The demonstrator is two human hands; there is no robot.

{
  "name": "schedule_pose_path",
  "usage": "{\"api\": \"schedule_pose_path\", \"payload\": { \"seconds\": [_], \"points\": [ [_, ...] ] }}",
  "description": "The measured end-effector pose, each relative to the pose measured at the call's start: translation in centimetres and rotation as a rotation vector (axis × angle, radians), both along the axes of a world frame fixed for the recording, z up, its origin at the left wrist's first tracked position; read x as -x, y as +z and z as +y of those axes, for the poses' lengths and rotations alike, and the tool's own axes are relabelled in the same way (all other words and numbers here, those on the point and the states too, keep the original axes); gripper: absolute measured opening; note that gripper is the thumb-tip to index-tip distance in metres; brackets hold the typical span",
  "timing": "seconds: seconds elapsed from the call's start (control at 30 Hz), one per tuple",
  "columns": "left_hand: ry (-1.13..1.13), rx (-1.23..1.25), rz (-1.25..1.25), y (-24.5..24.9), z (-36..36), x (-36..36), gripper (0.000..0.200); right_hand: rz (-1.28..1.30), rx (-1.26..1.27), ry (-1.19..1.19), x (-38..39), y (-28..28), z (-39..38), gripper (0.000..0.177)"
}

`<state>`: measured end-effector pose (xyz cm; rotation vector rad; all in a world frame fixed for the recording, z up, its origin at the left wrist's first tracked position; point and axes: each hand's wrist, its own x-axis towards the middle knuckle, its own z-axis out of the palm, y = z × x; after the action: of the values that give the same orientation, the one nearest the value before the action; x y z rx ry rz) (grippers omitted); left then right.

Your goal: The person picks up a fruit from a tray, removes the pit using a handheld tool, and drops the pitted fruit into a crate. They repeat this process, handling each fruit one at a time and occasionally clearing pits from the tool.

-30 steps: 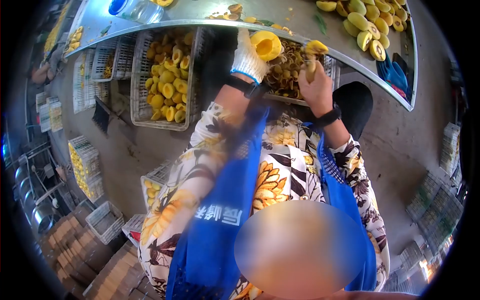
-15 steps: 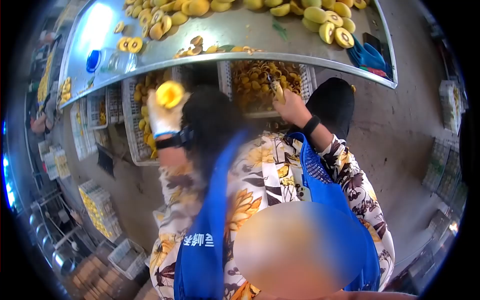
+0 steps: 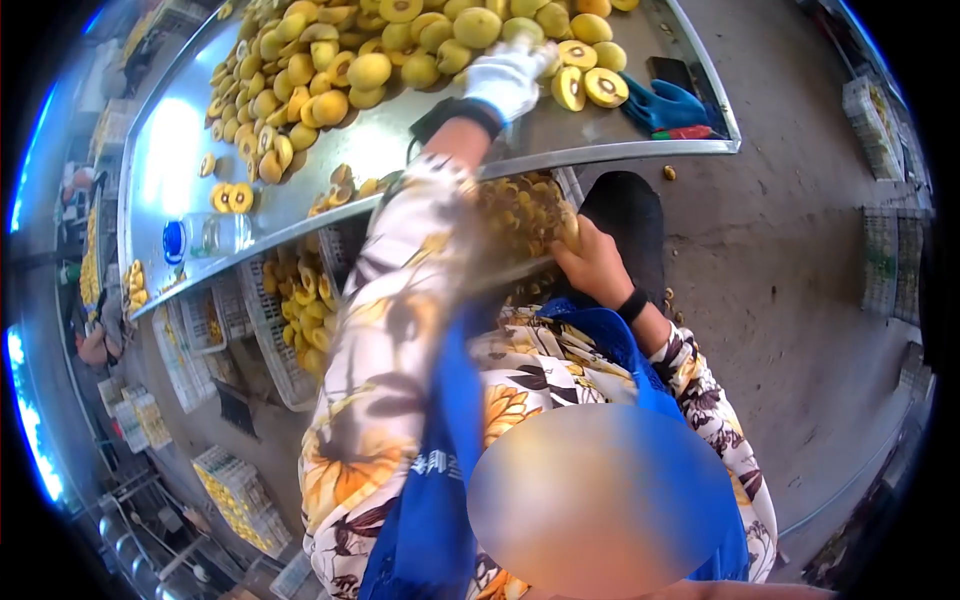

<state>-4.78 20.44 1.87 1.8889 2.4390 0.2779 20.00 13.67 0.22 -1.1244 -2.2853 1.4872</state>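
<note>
My left hand [image 3: 505,82], in a white glove, reaches across the metal table to the yellow peaches [image 3: 475,28]. Its fingers are blurred against the fruit, so I cannot make out whether they hold any. Close to that hand lie cut peach halves [image 3: 606,88] with brown pits showing. My bare right hand [image 3: 592,265] is closed around the pale handle of a small hand tool [image 3: 569,228]; the tool's tip is not clear. It is held over a crate of brownish-yellow peach scraps [image 3: 520,210], partly hidden by my left sleeve.
Below the table edge, a white crate [image 3: 275,345] holds yellow peach halves [image 3: 308,315]. On the table [image 3: 160,215] are a clear jar [image 3: 220,235] with a blue lid, blue gloves [image 3: 662,104] and a dark flat object [image 3: 672,72]. Stacked crates [image 3: 890,262] stand at right.
My left hand has moved from above the left crate, where it held a yellow peach half, up to the pile on the table. That half is gone from view. My right hand keeps the tool.
</note>
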Motion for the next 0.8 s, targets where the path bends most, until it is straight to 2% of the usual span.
{"api": "schedule_pose_path", "payload": {
  "seconds": [0.07, 0.13, 0.17, 0.2, 0.23, 0.27, 0.33, 0.37, 0.4, 0.47, 0.5, 0.6, 0.63, 0.73, 0.8],
  "points": [
    [-0.012, 0.032, 0.029, -2.9, 4.0, -0.7, 0.046, -0.044, 0.000, -0.039, -1.7, 1.2, 1.1, 0.024],
    [0.042, -0.019, -0.071, -2.1, 2.4, -0.1, 0.041, -0.009, -0.014, -0.109, -1.8, 1.3, -0.6, 0.024],
    [0.125, -0.103, -0.219, -2.1, 1.9, -0.4, 0.037, -0.016, -0.016, -0.148, -2.0, 1.6, -0.3, 0.024],
    [0.145, -0.204, -0.313, -1.9, 0.9, -0.4, 0.042, -0.023, -0.012, -0.182, -2.4, 1.5, -0.2, 0.024],
    [0.194, -0.290, -0.720, -0.9, -0.7, -0.8, 0.040, -0.023, 0.058, -0.200, -2.3, 1.3, 0.7, 0.038],
    [0.252, -0.373, -1.126, 0.5, -2.8, -1.4, 0.039, 0.078, -0.043, -0.234, -1.7, 0.6, 1.3, 0.029],
    [0.204, -0.261, -1.556, 3.4, -7.0, -2.3, 0.053, 0.182, -0.070, -0.244, 0.4, 1.6, 2.5, 0.034],
    [0.181, -0.137, -1.610, 6.5, -9.5, -3.3, 0.054, 0.281, -0.190, -0.223, 1.8, 1.4, 3.0, 0.036],
    [0.195, -0.293, -1.610, 4.2, -10.9, -3.7, 0.048, 0.378, -0.306, -0.203, 3.1, 1.0, 3.2, 0.039],
    [0.137, -0.394, -1.324, 3.9, -14.1, -4.9, 0.044, 0.331, -0.021, -0.084, 4.8, 3.1, 3.2, 0.042],
    [0.165, -0.442, -1.354, 3.0, -15.1, -5.5, 0.047, 0.292, 0.162, -0.045, 5.5, 5.0, 2.9, 0.042],
    [0.496, -0.636, -2.024, 1.8, -17.3, -7.3, 0.048, 0.469, -0.082, 0.149, 7.4, 2.2, 1.2, 0.042],
    [0.506, -0.722, -2.073, 1.5, -17.9, -7.7, 0.047, 0.340, -0.051, 0.163, 7.3, 2.4, 0.4, 0.044],
    [0.668, -0.734, -1.949, 1.1, -19.2, -8.2, 0.045, 0.161, -0.083, 0.237, 7.5, 2.4, -0.7, 0.047],
    [0.663, -0.640, -1.798, 1.2, -19.8, -8.2, 0.045, 0.147, -0.125, 0.259, 7.3, 1.9, -1.2, 0.045]
  ]
}}
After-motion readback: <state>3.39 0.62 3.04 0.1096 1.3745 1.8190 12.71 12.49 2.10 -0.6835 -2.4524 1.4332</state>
